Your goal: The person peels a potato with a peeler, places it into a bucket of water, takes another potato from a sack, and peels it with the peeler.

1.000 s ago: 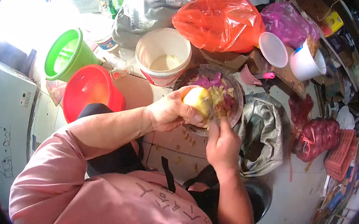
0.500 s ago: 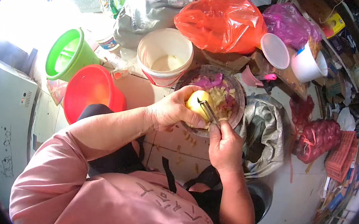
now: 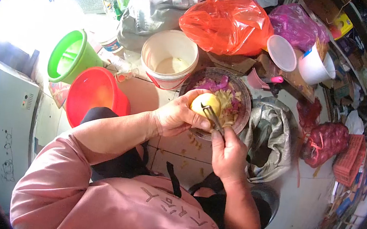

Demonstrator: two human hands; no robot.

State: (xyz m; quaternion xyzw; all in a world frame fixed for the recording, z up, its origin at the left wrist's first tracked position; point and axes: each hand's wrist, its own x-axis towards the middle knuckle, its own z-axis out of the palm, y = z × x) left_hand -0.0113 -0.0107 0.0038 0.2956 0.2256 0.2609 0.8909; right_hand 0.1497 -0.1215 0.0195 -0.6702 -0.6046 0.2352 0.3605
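Observation:
My left hand [image 3: 175,116] is wrapped round a smooth, pale yellow peeled potato [image 3: 199,103], with the thumb along its near side. In my right hand [image 3: 229,157] is a metal peeler [image 3: 214,119], its blade end lying against the potato. Both hands are over the near rim of a clear round basin [image 3: 247,108]. Inside the basin lie pale peelings [image 3: 228,102] and purple scraps [image 3: 216,83]. The peeler's handle is mostly covered by my right fingers.
To the left stand a red basin [image 3: 88,93], a green bucket [image 3: 72,60] and a white bucket [image 3: 147,59]. An open grey sack [image 3: 278,124] is right of the basin, with a red net bag [image 3: 327,143] beyond. Peel bits are scattered on the tiled floor [image 3: 169,160].
My right hand and the peeler have shifted slightly left and toward me, along the potato's surface. My left hand keeps its hold and has barely moved.

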